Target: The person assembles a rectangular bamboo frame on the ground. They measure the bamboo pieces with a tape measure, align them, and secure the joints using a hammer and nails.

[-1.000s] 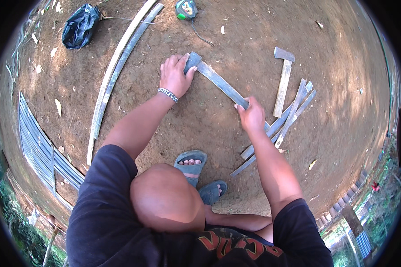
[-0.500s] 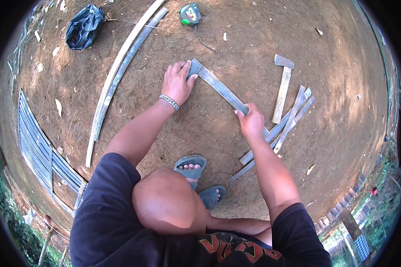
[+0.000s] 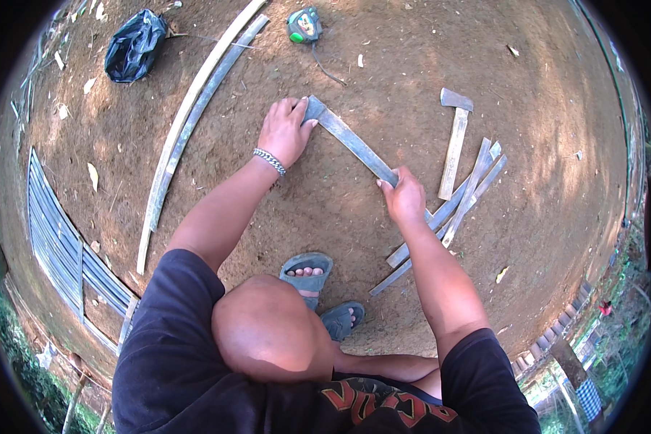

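A long grey wooden slat (image 3: 356, 145) slants across the middle of the ground, held at both ends. My left hand (image 3: 282, 132), with a chain bracelet at the wrist, is closed on a short grey piece (image 3: 313, 108) that meets the slat's far end at an angle; most of this piece is hidden under the fingers. Nearer me, my right hand (image 3: 406, 197) grips the slat's other end, thumb on top. Several loose slats (image 3: 461, 206) lie crossed just right of that hand. Beyond them rests an axe (image 3: 454, 141) with a wooden handle.
On the left lie two long strips (image 3: 177, 137) and a slatted panel (image 3: 65, 239). A black plastic bag (image 3: 135, 45) and a tape measure (image 3: 304, 26) sit at the far side. My sandalled feet (image 3: 307, 278) stand on the bare earth (image 3: 542, 181). Wood pieces edge the lower right.
The whole view has shifted slightly, moving the ground things a little left. Both hands keep the same hold on the slat and the short piece.
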`<state>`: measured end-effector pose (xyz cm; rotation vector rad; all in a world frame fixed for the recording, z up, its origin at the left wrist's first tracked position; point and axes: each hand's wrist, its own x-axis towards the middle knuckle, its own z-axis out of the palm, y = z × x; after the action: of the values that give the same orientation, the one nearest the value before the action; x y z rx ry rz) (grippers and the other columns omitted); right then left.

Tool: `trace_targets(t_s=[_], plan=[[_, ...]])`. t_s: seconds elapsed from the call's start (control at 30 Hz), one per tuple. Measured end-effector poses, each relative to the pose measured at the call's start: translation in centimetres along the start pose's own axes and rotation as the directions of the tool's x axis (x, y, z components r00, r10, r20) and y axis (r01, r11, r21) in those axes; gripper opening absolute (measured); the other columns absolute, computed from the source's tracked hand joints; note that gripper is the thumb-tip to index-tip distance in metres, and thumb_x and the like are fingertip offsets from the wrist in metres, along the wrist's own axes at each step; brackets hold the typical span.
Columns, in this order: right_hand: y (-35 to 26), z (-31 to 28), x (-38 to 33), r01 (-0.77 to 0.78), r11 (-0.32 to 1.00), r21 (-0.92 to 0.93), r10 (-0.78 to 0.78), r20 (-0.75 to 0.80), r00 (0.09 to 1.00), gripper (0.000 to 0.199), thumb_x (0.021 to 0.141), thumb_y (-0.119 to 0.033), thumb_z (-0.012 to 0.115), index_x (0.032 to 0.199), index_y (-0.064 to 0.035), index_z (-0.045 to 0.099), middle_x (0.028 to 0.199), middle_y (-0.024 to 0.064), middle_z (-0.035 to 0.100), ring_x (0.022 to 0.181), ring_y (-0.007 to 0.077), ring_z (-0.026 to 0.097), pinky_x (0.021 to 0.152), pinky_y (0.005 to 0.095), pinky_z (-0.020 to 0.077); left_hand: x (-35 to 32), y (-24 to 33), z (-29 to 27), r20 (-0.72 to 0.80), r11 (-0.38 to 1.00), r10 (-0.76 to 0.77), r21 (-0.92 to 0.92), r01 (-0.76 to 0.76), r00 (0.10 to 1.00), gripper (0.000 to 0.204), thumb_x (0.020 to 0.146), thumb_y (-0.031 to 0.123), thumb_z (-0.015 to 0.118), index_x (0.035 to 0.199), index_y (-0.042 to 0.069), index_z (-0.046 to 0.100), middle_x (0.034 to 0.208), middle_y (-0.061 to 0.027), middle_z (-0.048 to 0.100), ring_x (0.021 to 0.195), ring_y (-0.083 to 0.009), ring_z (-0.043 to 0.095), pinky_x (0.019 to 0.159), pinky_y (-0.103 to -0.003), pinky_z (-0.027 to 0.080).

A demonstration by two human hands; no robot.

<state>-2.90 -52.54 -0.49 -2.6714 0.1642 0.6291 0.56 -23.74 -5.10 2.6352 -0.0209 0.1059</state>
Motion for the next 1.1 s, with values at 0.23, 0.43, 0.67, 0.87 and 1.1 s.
trace_targets(t_s=[0.23,0.43,0.67,0.87,1.1], plan=[[0.5,0.0,0.3,0.042,0.999,0.005,-0.042,-0.033,0.999,0.031,0.087,-0.023,0.079,0.105,-0.0034,0.063,0.102,0.0223,0.071,0.100,0.0426,0.068,0.088,0.0499,0.0526,-0.1,-0.4,0.1,0.015,1.000,0.010,-0.029,-0.010,1.000,0.050,0.094,0.029,0.070,0.136,0.003,0.060,0.122,-0.0138,0.059,0.115,-0.0329,0.055,0.103,-0.044,0.046],[0.5,-0.3,0.6,0.066,0.997,-0.041,-0.067,-0.035,0.997,0.031,0.087,-0.023,0.079,0.105,-0.0037,0.063,0.101,0.0227,0.071,0.100,0.0426,0.068,0.089,0.0501,0.0525,-0.3,-0.4,0.2,-0.007,1.000,0.014,-0.024,-0.014,1.000,0.050,0.094,0.028,0.070,0.136,0.002,0.060,0.121,-0.0146,0.059,0.114,-0.0335,0.056,0.102,-0.044,0.046],[0.3,-0.6,0.6,0.072,0.997,-0.033,-0.073,-0.028,0.997,0.032,0.086,-0.023,0.079,0.106,-0.0039,0.063,0.103,0.0226,0.070,0.101,0.0428,0.067,0.089,0.0500,0.0523,-0.3,-0.3,0.0,-0.016,0.999,0.001,-0.054,-0.002,1.000,0.050,0.094,0.026,0.071,0.135,0.001,0.061,0.121,-0.0159,0.060,0.113,-0.0349,0.056,0.103,-0.044,0.046],[0.8,-0.6,0.7,0.087,0.995,-0.039,-0.089,-0.037,0.995,0.032,0.085,-0.022,0.080,0.106,-0.0039,0.063,0.103,0.0224,0.071,0.100,0.0427,0.067,0.088,0.0496,0.0522,-0.4,-0.2,0.2,-0.032,0.999,-0.001,-0.032,0.000,0.999,0.050,0.093,0.028,0.071,0.135,0.002,0.062,0.120,-0.0151,0.061,0.113,-0.0344,0.057,0.103,-0.044,0.046],[0.7,-0.4,0.8,0.100,0.994,-0.047,-0.102,-0.044,0.994,0.035,0.084,-0.023,0.082,0.108,-0.0030,0.064,0.101,0.0221,0.071,0.099,0.0423,0.068,0.088,0.0494,0.0529,-0.6,-0.7,0.6,-0.018,0.999,-0.022,-0.027,0.021,1.000,0.051,0.093,0.033,0.070,0.135,0.006,0.062,0.121,-0.0115,0.060,0.116,-0.0317,0.055,0.104,-0.044,0.044]])
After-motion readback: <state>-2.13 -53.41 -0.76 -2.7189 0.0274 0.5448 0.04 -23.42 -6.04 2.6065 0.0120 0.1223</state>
